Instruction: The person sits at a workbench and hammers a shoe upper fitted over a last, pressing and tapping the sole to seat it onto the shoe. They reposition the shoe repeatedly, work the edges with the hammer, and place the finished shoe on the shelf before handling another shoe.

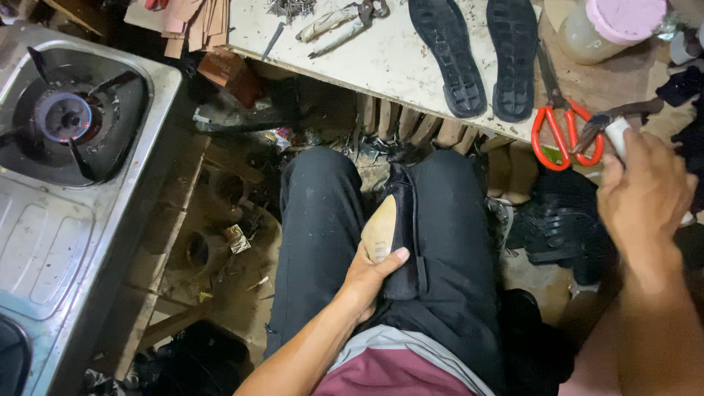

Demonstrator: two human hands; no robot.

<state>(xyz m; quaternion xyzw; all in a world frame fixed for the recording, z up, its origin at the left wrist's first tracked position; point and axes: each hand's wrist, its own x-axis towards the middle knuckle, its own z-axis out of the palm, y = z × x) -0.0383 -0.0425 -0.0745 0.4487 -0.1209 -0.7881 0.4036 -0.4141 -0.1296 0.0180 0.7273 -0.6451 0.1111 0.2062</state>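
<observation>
The shoe upper (pixel 400 235), black with a tan insole face showing, sits wedged between my thighs, toe pointing toward the surface (pixel 367 55). My left hand (pixel 370 275) wraps it from below, thumb laid across the black side, fingers closed under the tan part, so it is gripped and not just resting. If my knees ease apart or that thumb slides, I judge the piece could tip and drop to the cluttered floor between my legs.

My right hand (pixel 645 194) is out at the right edge of the surface, wrist bent, back of the hand up, fingers curled around the white-wrapped handle of a pair of pincers (pixel 612 125). It is closed on that handle. The metal jaws of the tool point left and lie just beside the orange-handled scissors (pixel 565 125); dragging the tool carelessly could catch a scissor loop and pull it off the edge onto my lap.

Further along the surface lie 2 black soles (pixel 480 55), tread up, side by side, their heels close to the near edge, where a knock could push them over. A second pair of pliers (pixel 341 22) lies near the far edge. At my left stands a steel gas stove (pixel 73 117).
</observation>
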